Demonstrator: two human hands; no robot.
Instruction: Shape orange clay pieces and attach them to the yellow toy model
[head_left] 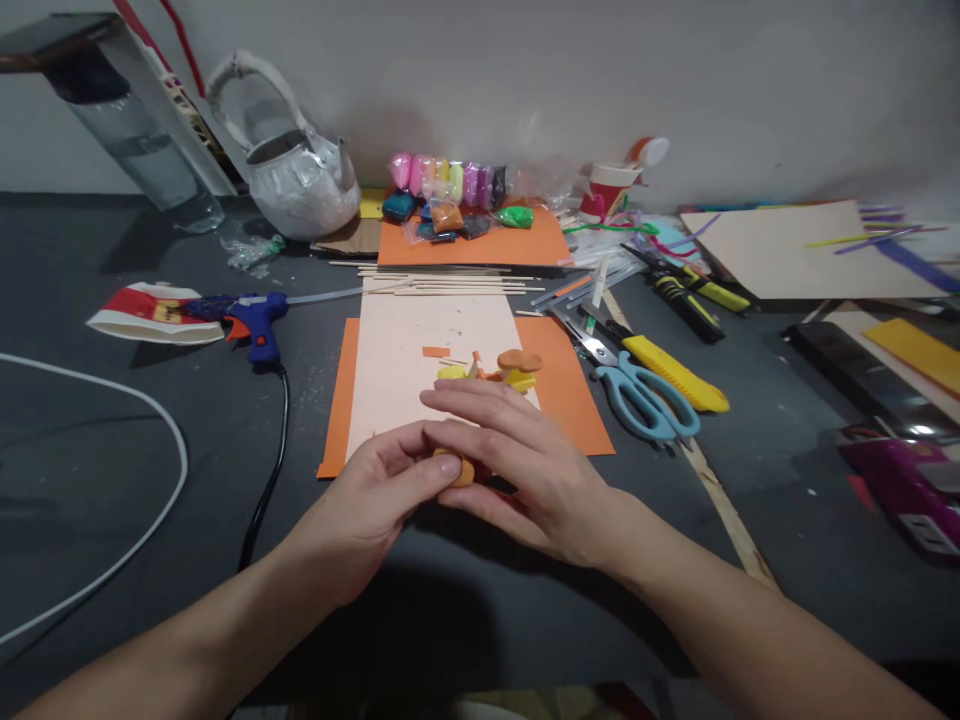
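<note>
Between my two hands is a small lump of orange modelling clay (463,471). My left hand (382,485) is closed on it, the thumb pressing its near face. From the other side my right hand (532,465) wraps round it, thumb below and long fingers over the top, hiding part of the lump. Just beyond my fingers, small yellow pieces (452,372) and flat orange clay discs (519,361) sit on a pale sheet (409,350). That sheet lies across orange paper (574,390).
A blue glue gun (262,322) rests at left, its cord running toward me. Blue-handled scissors (649,398) and a yellow cutter (675,372) lie at right. Behind are wooden sticks (457,287), bagged clay (450,182), a silver kettle (300,180) and a bottle (150,155).
</note>
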